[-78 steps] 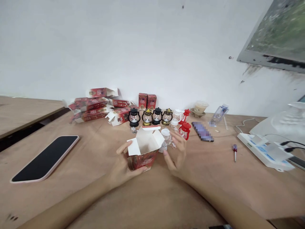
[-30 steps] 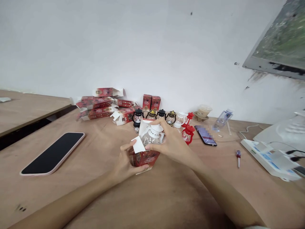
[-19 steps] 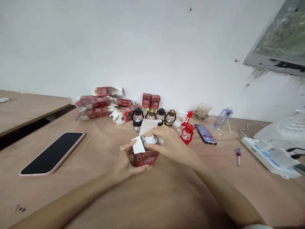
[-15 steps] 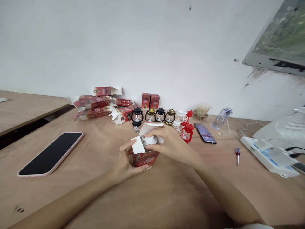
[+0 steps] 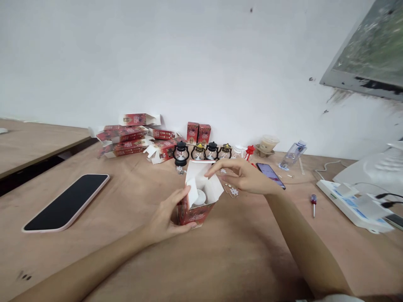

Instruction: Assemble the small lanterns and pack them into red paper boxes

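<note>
Red printed cardboard box (image 5: 195, 214), clasped by the left hand (image 5: 165, 214), already has a white round-topped piece (image 5: 200, 197) inside, but its white paper flaps (image 5: 198, 171) stand open beside the empty right hand (image 5: 244, 176), fingers parted, and black, gold, white and red plastic lanterns (image 5: 212, 147) stand unboxed behind

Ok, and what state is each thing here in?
Red printed cardboard box in the left hand: open, flaps raised.
White round-topped lantern: inside that box.
Two small red cardboard boxes by the wall: upright, shut.
Piled red cardboard boxes: lying, some ends open.
Row of multicoloured lanterns: upright.
Pink-edged black phone: flat, screen dark.
Slim black phone: screen lit.
White plastic power strip: plugs in.
</note>
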`<state>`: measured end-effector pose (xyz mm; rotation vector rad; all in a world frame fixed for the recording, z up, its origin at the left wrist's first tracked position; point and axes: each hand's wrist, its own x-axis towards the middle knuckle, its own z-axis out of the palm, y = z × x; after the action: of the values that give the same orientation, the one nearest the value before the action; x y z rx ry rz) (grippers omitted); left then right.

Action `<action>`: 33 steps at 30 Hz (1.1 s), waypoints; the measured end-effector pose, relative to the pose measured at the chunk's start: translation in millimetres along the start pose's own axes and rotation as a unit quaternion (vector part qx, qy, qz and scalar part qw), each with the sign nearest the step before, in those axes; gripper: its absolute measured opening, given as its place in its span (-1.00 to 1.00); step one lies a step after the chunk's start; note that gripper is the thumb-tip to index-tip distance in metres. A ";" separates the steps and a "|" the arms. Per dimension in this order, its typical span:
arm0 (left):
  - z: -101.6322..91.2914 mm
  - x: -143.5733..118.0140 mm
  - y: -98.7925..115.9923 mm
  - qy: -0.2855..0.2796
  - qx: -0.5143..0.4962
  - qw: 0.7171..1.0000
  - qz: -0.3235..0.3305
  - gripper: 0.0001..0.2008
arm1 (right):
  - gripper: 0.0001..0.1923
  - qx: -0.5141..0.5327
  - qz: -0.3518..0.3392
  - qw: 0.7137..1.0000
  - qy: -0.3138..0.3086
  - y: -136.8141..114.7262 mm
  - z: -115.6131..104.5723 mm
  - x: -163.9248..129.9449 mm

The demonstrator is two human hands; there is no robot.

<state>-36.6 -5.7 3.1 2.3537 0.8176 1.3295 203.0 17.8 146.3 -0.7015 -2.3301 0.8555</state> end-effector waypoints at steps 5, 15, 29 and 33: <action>-1.6 2.4 4.9 0.033 -0.031 0.998 0.041 -0.26 | -0.74 -0.022 -0.011 1.000 0.019 14.9 5.0 3.5; -6.7 11.2 14.9 0.010 -0.046 0.998 0.052 -0.40 | -0.06 -0.065 -0.081 0.992 0.077 10.2 34.8 10.7; 1.4 -1.6 -0.7 -0.005 -0.028 0.999 -0.025 0.01 | -0.56 -0.273 -0.090 0.952 -0.102 -13.5 45.5 7.9; 0.8 -0.1 1.0 -0.011 -0.028 0.998 -0.055 0.01 | -0.50 -0.350 -0.075 0.929 -0.099 -9.7 52.6 10.1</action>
<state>-35.6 -6.6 3.1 2.2419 0.8769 1.2645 159.1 -3.7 122.5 -0.7170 -2.8432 -0.0078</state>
